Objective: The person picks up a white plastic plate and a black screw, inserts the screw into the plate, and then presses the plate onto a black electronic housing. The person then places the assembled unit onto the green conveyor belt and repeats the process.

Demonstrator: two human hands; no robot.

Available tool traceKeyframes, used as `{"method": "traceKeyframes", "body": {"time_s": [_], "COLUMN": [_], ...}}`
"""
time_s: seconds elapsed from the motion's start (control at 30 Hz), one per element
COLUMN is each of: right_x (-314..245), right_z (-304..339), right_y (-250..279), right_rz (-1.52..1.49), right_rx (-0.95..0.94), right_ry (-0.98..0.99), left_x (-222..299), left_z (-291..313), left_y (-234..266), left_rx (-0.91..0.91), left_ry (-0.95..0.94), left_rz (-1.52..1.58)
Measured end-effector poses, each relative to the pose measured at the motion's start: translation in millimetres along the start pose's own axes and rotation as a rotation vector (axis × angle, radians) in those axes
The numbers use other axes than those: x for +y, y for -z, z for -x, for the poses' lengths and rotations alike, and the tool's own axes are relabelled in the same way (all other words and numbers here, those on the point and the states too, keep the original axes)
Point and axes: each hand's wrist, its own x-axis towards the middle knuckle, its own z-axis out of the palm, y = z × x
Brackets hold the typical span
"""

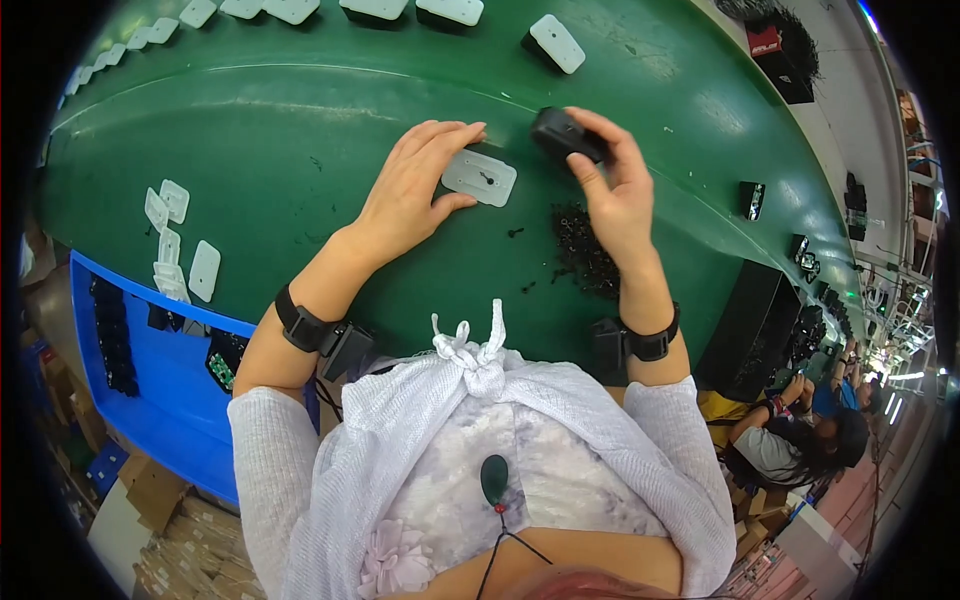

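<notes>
My left hand (410, 185) lies on the green table with thumb and fingers closed round a white plastic plate (466, 172). The plate is flat and rounded at the corners, and a small dark piece (489, 180) shows on its face. To its right, my right hand (622, 185) grips a black box-shaped housing (560, 132), tilted and slightly blurred, between thumb and fingers. The housing is apart from the plate. Below the right hand spreads a pile of tiny black parts (580, 250), too small to name surely. A few stray ones (515, 233) lie beside it.
Several loose white plates (205, 270) lie at the left. Black boxes with white tops (555, 45) line the far side. A blue bin (150, 345) stands at the lower left, a large black box (742, 330) at the right. Another person (790, 440) sits beyond it.
</notes>
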Motion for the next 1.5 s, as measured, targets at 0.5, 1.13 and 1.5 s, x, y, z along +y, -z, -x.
{"method": "traceKeyframes", "body": {"time_s": [0.5,1.13,1.5], "right_x": [-7.7,-37.0,-40.4], "right_z": [3.5,-0.1,7.8], "right_y": [-27.2,-38.2,-38.6], "right_rz": [0.679,0.619,0.487], "right_rx": [-0.158,-0.094,-0.079], "right_ry": [0.438,0.729,0.720], "left_x": [4.1,37.8,46.9], "left_z": [0.4,1.8,1.9], "left_y": [-2.4,16.2,30.0], "left_rx": [-0.002,0.062,-0.155], "left_ry": [0.011,0.431,0.588], "left_rz": [-0.058,0.505,0.921]}}
